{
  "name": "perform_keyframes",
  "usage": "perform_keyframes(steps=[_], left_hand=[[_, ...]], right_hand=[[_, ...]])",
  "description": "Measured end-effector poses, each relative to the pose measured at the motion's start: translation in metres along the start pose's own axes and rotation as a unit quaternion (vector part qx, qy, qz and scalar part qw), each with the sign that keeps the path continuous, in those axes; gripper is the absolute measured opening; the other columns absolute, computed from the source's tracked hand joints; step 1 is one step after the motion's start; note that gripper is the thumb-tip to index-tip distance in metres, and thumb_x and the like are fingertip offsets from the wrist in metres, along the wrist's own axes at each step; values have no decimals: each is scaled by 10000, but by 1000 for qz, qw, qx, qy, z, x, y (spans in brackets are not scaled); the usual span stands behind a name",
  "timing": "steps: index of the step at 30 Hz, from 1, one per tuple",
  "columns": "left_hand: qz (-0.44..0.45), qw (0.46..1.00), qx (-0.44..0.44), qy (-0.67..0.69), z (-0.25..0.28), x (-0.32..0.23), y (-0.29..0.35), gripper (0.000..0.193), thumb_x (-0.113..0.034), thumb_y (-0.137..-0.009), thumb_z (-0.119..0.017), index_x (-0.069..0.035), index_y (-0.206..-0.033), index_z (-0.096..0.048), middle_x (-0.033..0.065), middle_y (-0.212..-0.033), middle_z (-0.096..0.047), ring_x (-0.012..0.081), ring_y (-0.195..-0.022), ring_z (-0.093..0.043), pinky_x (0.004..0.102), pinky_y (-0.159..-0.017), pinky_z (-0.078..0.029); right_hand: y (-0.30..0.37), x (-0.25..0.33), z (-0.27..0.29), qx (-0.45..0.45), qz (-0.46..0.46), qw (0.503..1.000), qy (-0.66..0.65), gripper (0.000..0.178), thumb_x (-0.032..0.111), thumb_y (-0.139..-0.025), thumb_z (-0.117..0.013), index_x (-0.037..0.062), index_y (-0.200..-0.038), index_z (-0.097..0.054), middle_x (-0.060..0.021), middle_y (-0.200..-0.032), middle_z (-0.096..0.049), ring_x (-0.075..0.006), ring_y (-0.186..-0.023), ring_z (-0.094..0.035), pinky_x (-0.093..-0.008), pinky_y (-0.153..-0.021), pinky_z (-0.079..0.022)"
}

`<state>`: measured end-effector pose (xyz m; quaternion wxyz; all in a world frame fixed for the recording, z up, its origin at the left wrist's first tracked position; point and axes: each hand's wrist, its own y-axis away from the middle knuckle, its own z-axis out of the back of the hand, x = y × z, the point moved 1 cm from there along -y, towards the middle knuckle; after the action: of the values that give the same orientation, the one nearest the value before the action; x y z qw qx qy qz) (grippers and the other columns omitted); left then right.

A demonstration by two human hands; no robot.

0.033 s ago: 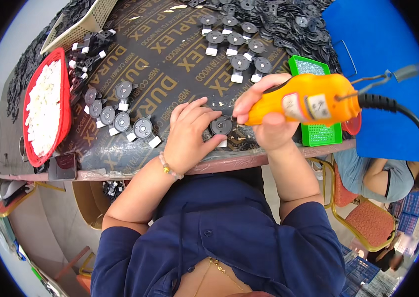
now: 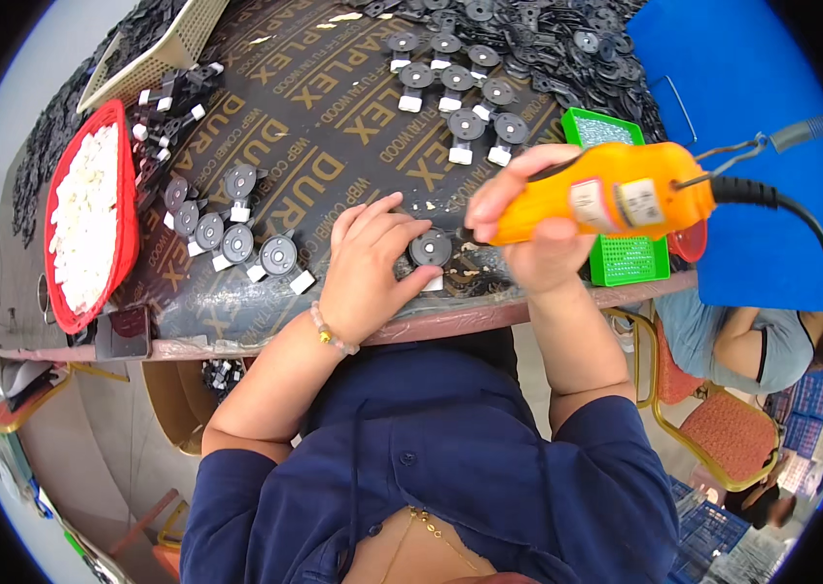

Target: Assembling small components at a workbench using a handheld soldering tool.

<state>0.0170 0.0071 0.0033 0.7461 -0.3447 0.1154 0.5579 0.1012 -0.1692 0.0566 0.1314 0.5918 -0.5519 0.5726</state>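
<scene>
My right hand [image 2: 546, 255] is wrapped round an orange corded electric screwdriver [image 2: 611, 195], its dark tip pointing left. Just left of that tip, on the tabletop, lies a round black plastic part [image 2: 429, 247] with a white block at its near side. My left hand [image 2: 370, 258] rests on the table, thumb and index finger bracketing this part and steadying it; the other fingers stretch out flat. A small gap seems to separate tip and part. Similar round black parts with white blocks [image 2: 278, 255] sit left of my left hand, and several more [image 2: 467, 125] stand in rows farther off.
At the left is a red basket [image 2: 126, 209] of small white pieces, behind it a beige basket [image 2: 154, 60]. A green tray [image 2: 631, 273] of small metal pieces stands right, before a blue surface [image 2: 771, 224]. Black parts [image 2: 567, 44] pile up at the back. Another person [image 2: 757, 350] sits at right.
The screwdriver and my right hand have shifted slightly to the right, away from the round part. My left hand stays at the part; the whole view has moved a little.
</scene>
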Motion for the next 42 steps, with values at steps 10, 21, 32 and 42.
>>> perform_keyframes(steps=[10, 21, 32, 42], left_hand=[[-12, 1000, 7, -27, -3, -7, 1, 491, -242, -744, -862, -82, -1180, -701, 73, -1159, -682, 313, -1367, -516, 502, -1144, -304], [-14, 999, 22, -40, -4, -9, 0, 531, -202, -734, -865, -97, -1224, -689, 75, -1186, -684, 323, -1396, -492, 520, -1161, -274], [-17, 999, 8, -37, -3, -8, 1, 542, -307, -755, -859, -97, -1226, -693, 72, -1210, -674, 328, -1390, -483, 522, -1166, -274], [-11, 999, -29, 12, 1, -2, 3, 327, -220, -787, -839, -154, -1094, -746, 5, -1146, -675, 301, -1384, -487, 531, -1163, -261]], right_hand=[[29, 92, 162, -271, 126, 881, 368, 391, 332, -1018, -649, -21, -1141, -533, -94, -783, -668, -158, -618, -618, -274, -609, -521], [45, 88, 192, -299, 164, 869, 358, 429, 341, -1016, -652, -45, -1160, -531, -90, -799, -680, -154, -649, -639, -272, -644, -529], [35, 99, 115, -211, 218, 910, 283, 624, 568, -983, -607, -1, -1222, -518, -145, -802, -672, -195, -603, -601, -344, -600, -528], [8, 20, -14, 25, 36, 998, 46, 780, 771, -846, -578, 90, -1197, -432, -84, -805, -656, -165, -586, -601, -355, -603, -540]])
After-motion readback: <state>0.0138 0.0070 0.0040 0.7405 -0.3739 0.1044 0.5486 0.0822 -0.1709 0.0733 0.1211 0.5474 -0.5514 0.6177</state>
